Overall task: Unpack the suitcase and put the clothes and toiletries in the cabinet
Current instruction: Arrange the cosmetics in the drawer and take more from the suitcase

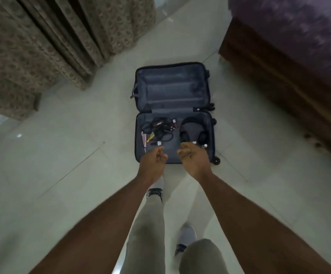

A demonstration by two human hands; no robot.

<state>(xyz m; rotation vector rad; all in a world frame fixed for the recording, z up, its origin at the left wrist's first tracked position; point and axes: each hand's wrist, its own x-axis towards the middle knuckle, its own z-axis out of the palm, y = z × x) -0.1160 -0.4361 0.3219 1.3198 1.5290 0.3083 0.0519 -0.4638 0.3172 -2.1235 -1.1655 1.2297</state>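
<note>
On the floor: a dark suitcase (173, 113) lay open flat on pale tiles (61, 155), between a patterned curtain (42, 46) and a bed (289, 56).
Near half: black headphones (193, 131) sat right, tangled cables (158, 128) left.
Far half: bare grey lining.
Left hand (154, 160): fingers loosely curled, holding nothing, over the near edge.
Right hand (193, 157): likewise curled and empty, apart from the left.

Colours and patterns in front of you

Your suitcase (172, 113) is dark navy with a grey lining; in it lie black headphones (193, 131), black cables (160, 129) and a pink tube (144, 139). The floor (61, 155) is pale off-white tile, the curtain (42, 46) beige with a small repeating motif, the bedspread (299, 26) purple, your trousers (150, 224) grey.
</note>
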